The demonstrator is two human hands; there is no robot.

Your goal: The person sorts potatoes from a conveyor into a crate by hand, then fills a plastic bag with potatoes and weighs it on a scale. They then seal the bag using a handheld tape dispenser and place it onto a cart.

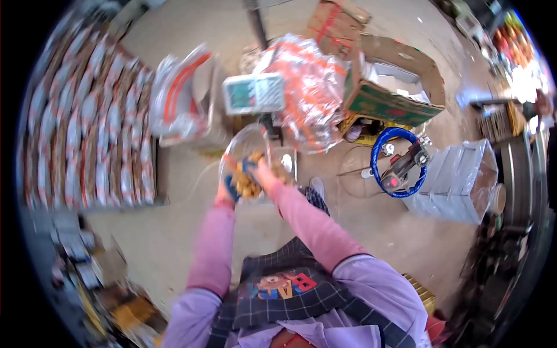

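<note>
— Well, what is met first, taken from the largest down?

— A broad slanted rack of red-and-white printed packets (87,122) is seen ranged in rows at the left, above a pale concrete floor (174,232). Farther back an open brown cardboard box with a green printed side (394,98) is set, and just beside it a big crinkled clear plastic sack with orange print (307,81) is piled.

— And the middling things?

— A glossy stack of folded clear plastic sheeting (458,180) is placed at the right, near a blue ring-shaped tool with a red and black body (399,165). A pale rectangular scale display (254,93) is mounted on a dark post.

— Where is the held thing found?

— A clear rounded plastic bag (246,153) is held straight ahead of the chest, directly below the scale display, its long axis roughly upright. Golden-brown lumpy snack pieces (249,182) are heaped in its bottom.

— And the hands?

— The left hand (229,187), gloved in blue, is closed on the bag's lower left side. The right hand (264,173) is pressed against the bag's right side, but through the blur it cannot be told whether its fingers are curled or spread. Neither is nearer: both are met at the bag.
</note>
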